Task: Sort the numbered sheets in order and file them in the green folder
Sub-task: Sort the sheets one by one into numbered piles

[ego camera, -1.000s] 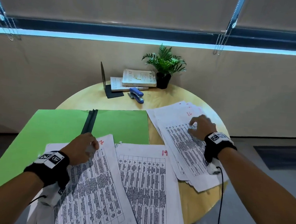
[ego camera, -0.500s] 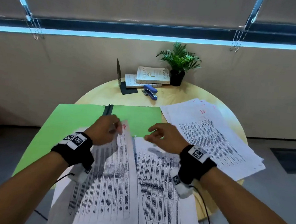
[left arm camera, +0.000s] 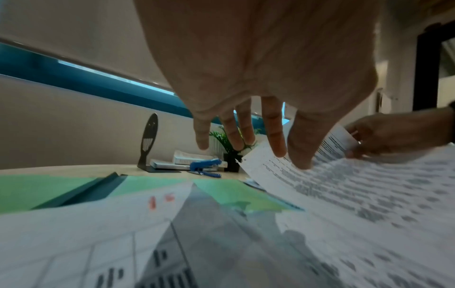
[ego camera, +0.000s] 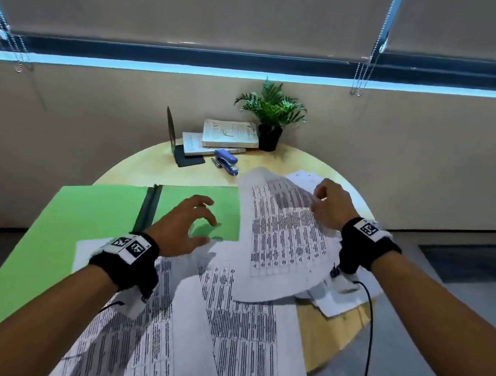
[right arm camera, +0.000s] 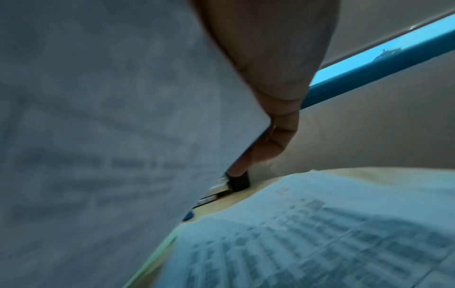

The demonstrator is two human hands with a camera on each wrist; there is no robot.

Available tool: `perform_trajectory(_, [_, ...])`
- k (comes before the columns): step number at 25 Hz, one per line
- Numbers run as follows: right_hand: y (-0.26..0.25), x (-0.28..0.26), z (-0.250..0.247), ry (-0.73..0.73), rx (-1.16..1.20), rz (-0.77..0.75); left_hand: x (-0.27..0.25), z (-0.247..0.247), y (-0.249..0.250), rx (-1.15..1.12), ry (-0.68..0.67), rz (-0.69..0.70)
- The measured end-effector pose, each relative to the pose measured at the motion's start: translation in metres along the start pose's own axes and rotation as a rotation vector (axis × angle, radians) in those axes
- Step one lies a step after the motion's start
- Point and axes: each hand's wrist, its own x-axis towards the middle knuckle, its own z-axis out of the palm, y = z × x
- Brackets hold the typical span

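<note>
The green folder (ego camera: 55, 230) lies open on the left of the round table, with a dark spine clip (ego camera: 147, 207) down its middle. Two printed sheets (ego camera: 226, 337) lie side by side in front of me, partly over the folder. My right hand (ego camera: 327, 204) pinches the top edge of another printed sheet (ego camera: 284, 240) and holds it lifted and curved above the table. My left hand (ego camera: 188, 224) hovers over the folder's right half with fingers spread, holding nothing. More sheets (ego camera: 341, 306) lie under my right wrist at the table's right edge. In the left wrist view the spread fingers (left arm camera: 273, 132) hang beside the lifted sheet (left arm camera: 344, 185).
At the back of the table stand a potted plant (ego camera: 270, 114), two stacked books (ego camera: 224, 138), a blue stapler (ego camera: 226, 161) and a black bookend (ego camera: 174, 138). The wall with window blinds is just behind. The table's edge (ego camera: 334, 347) curves away on the right.
My right hand went back to the right pile and lifted a sheet off it. My left hand let go of the left sheet and moved right, opening above the folder.
</note>
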Motion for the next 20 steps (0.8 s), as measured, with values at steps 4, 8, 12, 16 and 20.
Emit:
perform_trajectory(4, [0.041, 0.036, -0.02, -0.043, -0.163, 0.019, 0.018, 0.031, 0.015, 0.039, -0.205, 0.019])
perform_trajectory(8, [0.064, 0.054, -0.015, -0.071, -0.241, 0.095, 0.041, 0.052, 0.053, 0.096, -0.329, 0.035])
perform_trajectory(12, [0.075, 0.059, -0.007, -0.171, -0.3, 0.095, 0.063, 0.073, 0.073, 0.202, -0.453, 0.016])
perform_trajectory(16, [0.07, 0.048, -0.021, -0.233, -0.315, 0.012, 0.071, 0.085, 0.077, 0.24, -0.541, 0.012])
perform_trajectory(20, [0.067, 0.037, -0.042, -0.312, -0.263, 0.061, 0.072, 0.088, 0.076, 0.142, -0.437, -0.003])
